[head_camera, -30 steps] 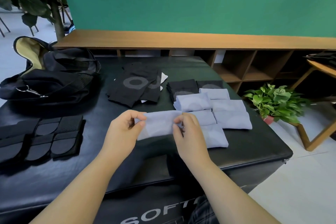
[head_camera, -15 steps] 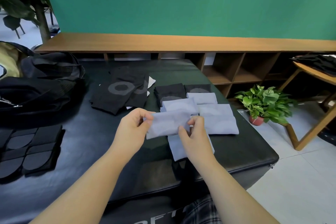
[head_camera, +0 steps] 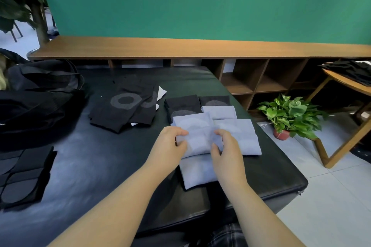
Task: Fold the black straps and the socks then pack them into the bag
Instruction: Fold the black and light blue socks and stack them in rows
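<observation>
Left hand (head_camera: 170, 146) and right hand (head_camera: 227, 149) both pinching a folded light blue sock (head_camera: 197, 142) over the pile of folded socks (head_camera: 236, 132) on the black tabletop (head_camera: 104, 158), black bag (head_camera: 40, 94) far left of the pile, black straps (head_camera: 22, 176) at the tabletop's left edge

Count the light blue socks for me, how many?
5: one in both hands, one nearest, one behind, one right, one far. More may hide underneath.
</observation>
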The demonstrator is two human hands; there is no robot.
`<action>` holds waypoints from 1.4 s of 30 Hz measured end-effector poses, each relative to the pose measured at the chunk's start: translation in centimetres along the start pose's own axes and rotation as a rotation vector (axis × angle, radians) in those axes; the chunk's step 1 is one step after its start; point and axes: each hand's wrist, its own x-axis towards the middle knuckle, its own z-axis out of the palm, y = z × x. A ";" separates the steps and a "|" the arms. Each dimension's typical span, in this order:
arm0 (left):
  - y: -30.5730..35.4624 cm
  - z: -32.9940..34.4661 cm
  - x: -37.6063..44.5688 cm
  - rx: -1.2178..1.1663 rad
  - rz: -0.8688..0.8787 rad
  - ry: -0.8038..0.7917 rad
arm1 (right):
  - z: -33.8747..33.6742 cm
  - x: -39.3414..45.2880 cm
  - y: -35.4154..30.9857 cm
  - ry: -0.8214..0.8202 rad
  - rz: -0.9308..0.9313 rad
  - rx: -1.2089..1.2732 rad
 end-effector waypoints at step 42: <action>-11.3 -9.7 -0.5 0.849 -0.094 -0.002 | 11.3 -6.3 -4.9 -0.156 -0.537 -0.577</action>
